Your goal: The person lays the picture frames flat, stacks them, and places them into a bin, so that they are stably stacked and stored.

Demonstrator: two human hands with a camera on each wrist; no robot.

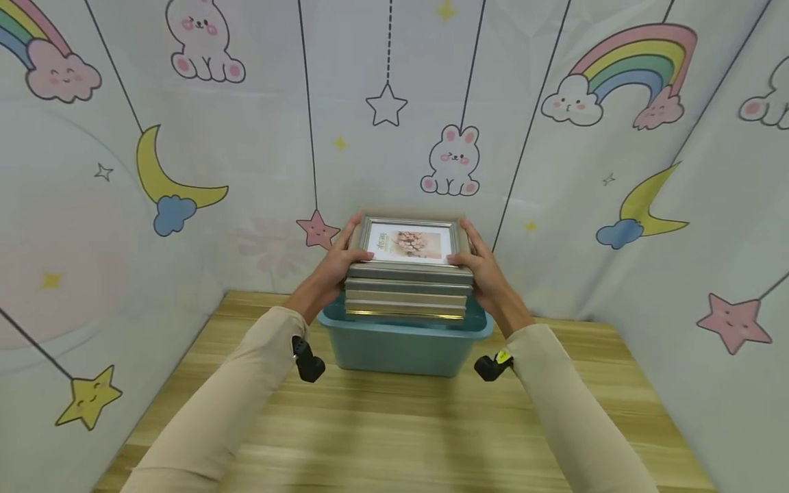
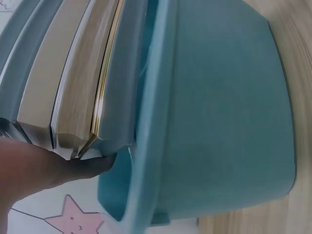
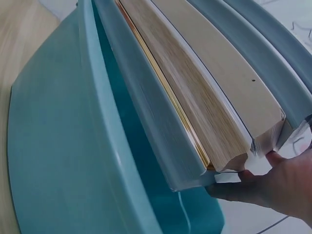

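A stack of several picture frames (image 1: 407, 274) in silver, cream and wood tones stands at the mouth of a teal plastic bin (image 1: 394, 349). On the top frame, a printed picture of pale flowers faces up. My left hand (image 1: 339, 263) grips the stack's left end, thumb over the top frame. At the right end my right hand (image 1: 483, 263) grips it the same way. Both wrist views show fingers against the ends of the frames, with the lowest frame (image 2: 119, 73) partly inside the bin's rim (image 3: 114, 146). What lies deeper in the bin is hidden.
The bin stands on a wood-grain table (image 1: 394, 424), near its back edge. Behind and at both sides hangs a white cloth (image 1: 265, 137) printed with rabbits, stars, moons and rainbows. A small black camera (image 1: 308, 359) is strapped to each wrist.
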